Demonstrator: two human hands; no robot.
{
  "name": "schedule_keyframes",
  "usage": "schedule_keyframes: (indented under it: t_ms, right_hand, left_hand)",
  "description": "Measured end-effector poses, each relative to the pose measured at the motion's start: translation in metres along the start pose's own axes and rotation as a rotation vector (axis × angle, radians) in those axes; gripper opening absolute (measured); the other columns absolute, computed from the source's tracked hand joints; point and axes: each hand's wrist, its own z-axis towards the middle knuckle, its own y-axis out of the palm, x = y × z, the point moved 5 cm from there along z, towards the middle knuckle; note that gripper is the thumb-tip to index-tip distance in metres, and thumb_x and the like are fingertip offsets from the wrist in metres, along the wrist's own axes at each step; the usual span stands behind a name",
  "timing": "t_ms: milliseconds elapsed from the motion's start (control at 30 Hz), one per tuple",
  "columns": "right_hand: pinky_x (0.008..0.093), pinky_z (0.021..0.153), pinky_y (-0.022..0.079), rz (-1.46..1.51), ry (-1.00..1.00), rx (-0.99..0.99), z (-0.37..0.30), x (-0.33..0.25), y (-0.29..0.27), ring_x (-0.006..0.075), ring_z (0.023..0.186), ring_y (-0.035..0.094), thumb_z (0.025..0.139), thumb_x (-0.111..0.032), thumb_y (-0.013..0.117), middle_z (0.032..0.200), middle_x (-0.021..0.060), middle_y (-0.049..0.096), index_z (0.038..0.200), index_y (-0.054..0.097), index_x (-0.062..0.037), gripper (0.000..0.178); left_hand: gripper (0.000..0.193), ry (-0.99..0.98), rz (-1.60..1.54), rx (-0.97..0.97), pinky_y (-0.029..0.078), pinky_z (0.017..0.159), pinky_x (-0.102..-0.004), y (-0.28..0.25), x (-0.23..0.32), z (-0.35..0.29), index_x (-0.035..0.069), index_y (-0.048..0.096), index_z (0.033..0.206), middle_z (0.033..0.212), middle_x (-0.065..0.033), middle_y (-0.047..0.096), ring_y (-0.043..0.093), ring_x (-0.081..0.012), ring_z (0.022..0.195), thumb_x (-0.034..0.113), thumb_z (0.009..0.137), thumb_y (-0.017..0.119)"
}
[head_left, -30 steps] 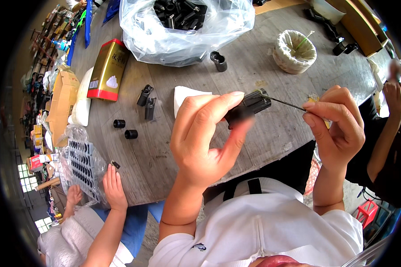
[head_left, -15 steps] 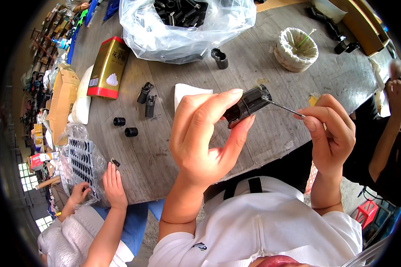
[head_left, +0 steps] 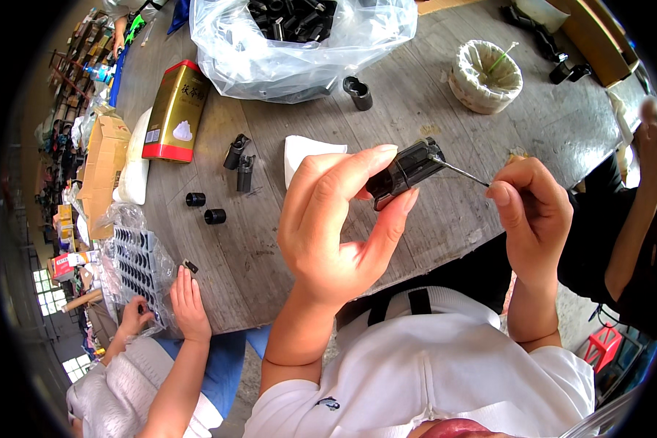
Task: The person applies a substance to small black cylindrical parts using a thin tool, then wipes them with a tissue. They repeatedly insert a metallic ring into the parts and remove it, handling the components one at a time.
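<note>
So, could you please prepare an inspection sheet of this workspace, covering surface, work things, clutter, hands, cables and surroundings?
Surface: grey wood-grain table, stained.
Work things: black cylindrical part; thin dark rod, its tip at the part's end.
Clutter: gold-and-red tin, clear plastic bag of black parts, lined tub, white sheet, loose black pieces.
Hands: left hand grips the part; right hand pinches the rod's far end.
Cables: dark cord-like loop near a red stool; unclear.
Surroundings: at left, co-worker's hands near a plastic-wrapped array of black pieces; at right, another person's arm.
</note>
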Motion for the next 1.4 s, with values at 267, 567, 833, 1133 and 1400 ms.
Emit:
schedule_keyframes:
  t_ms: [267, 567, 833, 1133, 1400]
  right_hand:
    - [0.0222, 0.050, 0.037, -0.090, 0.030, -0.005, -0.001, 0.000, 0.002, 0.0122, 0.053, 0.046, 0.086, -0.010, 0.062, 0.062, 0.0050, 0.053, 0.074, 0.056, 0.0020, 0.018]
    - [0.0219, 0.051, 0.036, -0.123, 0.066, -0.006, -0.004, 0.004, 0.000, 0.0105, 0.054, 0.046, 0.088, -0.009, 0.059, 0.062, 0.0043, 0.052, 0.074, 0.055, 0.0025, 0.018]
    - [0.0188, 0.053, 0.031, 0.095, -0.002, 0.202, -0.007, 0.011, -0.025, 0.0060, 0.057, 0.040, 0.091, -0.011, 0.056, 0.072, 0.0021, 0.053, 0.080, 0.054, 0.0028, 0.017]
    - [0.0177, 0.054, 0.037, -0.233, -0.123, 0.454, 0.008, 0.003, -0.038, 0.0054, 0.063, 0.048, 0.076, 0.002, 0.069, 0.076, 0.0010, 0.055, 0.083, 0.058, 0.0008, 0.013]
    - [0.0227, 0.052, 0.041, -0.760, -0.246, 0.351, 0.053, 0.013, -0.048, 0.0113, 0.056, 0.054, 0.073, -0.009, 0.072, 0.072, 0.0008, 0.054, 0.077, 0.060, -0.0060, 0.013]
  left_hand:
    - [0.032, 0.003, 0.006, -0.001, 0.044, 0.063, -0.0217, 0.001, 0.000, 0.000, -0.005, 0.061, 0.100, 0.088, -0.0095, 0.059, 0.054, -0.0127, 0.072, 0.007, 0.073, 0.073]
    - [0.030, -0.150, -0.122, -0.038, 0.045, 0.062, -0.0222, 0.003, -0.009, -0.003, -0.006, 0.059, 0.102, 0.089, -0.0098, 0.059, 0.055, -0.0125, 0.072, 0.007, 0.078, 0.070]
    - [0.032, -0.751, -0.699, -0.032, 0.049, 0.051, -0.0275, 0.008, -0.020, -0.010, -0.006, 0.056, 0.110, 0.080, -0.0142, 0.061, 0.056, -0.0129, 0.060, 0.015, 0.086, 0.062]
    - [0.026, -0.768, -0.718, -0.001, 0.048, 0.061, -0.0205, 0.010, -0.021, -0.009, -0.004, 0.059, 0.104, 0.090, -0.0053, 0.061, 0.055, -0.0077, 0.078, 0.005, 0.081, 0.068]
    - [0.028, -0.556, -0.393, -0.009, 0.046, 0.070, -0.0217, 0.008, -0.017, -0.007, -0.002, 0.062, 0.100, 0.087, -0.0028, 0.059, 0.054, -0.0084, 0.079, 0.004, 0.075, 0.072]
